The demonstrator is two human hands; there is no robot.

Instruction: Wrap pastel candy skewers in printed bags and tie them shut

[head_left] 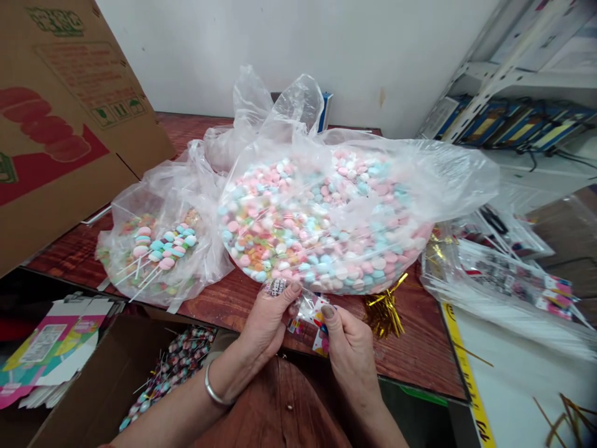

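Both my hands meet at the near edge of the wooden table (219, 305). My left hand (268, 317), with a silver bangle on its wrist, and my right hand (347, 348) pinch a small clear printed wrapper bag (310, 311) between closed fingers. Just beyond them lies a big clear plastic bag (336, 211) full of pastel candies. To the left, a smaller plastic bag (158, 249) holds several candy lollipops on white sticks.
Gold twist ties (385, 311) lie right of my hands. A stack of clear printed wrappers (504, 274) sits at the right. A large cardboard box (60, 118) leans at the left. An open box with wrapped lollipops (172, 367) stands below the table edge. Metal shelving (513, 93) is behind.
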